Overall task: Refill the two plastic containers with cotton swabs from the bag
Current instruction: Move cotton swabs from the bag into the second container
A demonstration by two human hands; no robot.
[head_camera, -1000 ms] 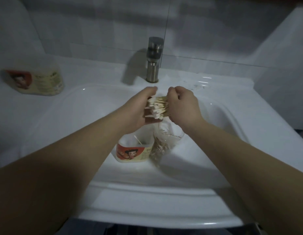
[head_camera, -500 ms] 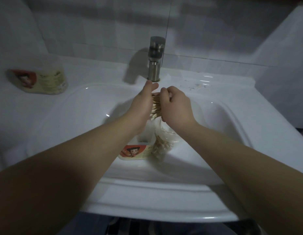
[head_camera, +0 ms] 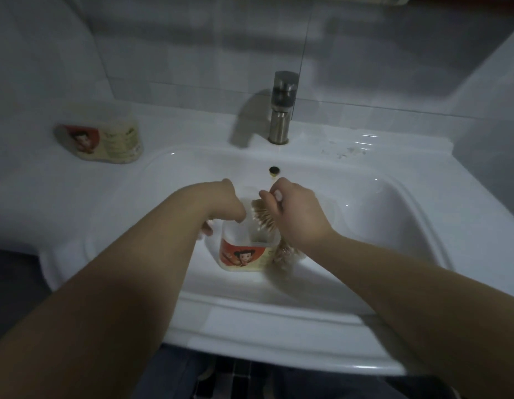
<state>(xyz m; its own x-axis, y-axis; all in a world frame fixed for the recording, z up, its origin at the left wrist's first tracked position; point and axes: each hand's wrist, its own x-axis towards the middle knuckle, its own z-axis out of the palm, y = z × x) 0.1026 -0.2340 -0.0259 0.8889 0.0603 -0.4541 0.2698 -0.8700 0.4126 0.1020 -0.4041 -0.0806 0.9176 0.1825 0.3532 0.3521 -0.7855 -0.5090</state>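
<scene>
Far left of the faucet (head_camera: 282, 108), on the white surface (head_camera: 42, 182) beside the basin, one plastic container (head_camera: 101, 138) with a red cartoon label lies on its side, well apart from both hands. Closer to the faucet, down inside the sink (head_camera: 394, 214), the left hand (head_camera: 221, 205) curls over the rim of a second plastic container (head_camera: 244, 249), which stands upright with its open mouth facing up; whether that grip actually clamps the rim I cannot tell, since the fingers are hidden behind the wrist. Directly below the faucet, the right hand (head_camera: 296, 214) pinches a bundle of cotton swabs (head_camera: 263, 217), its grip pressed tight around them, their lower ends dipping into the container's mouth. Under that wrist, touching the container's right side, sits the clear bag (head_camera: 283, 256) of swabs.
</scene>
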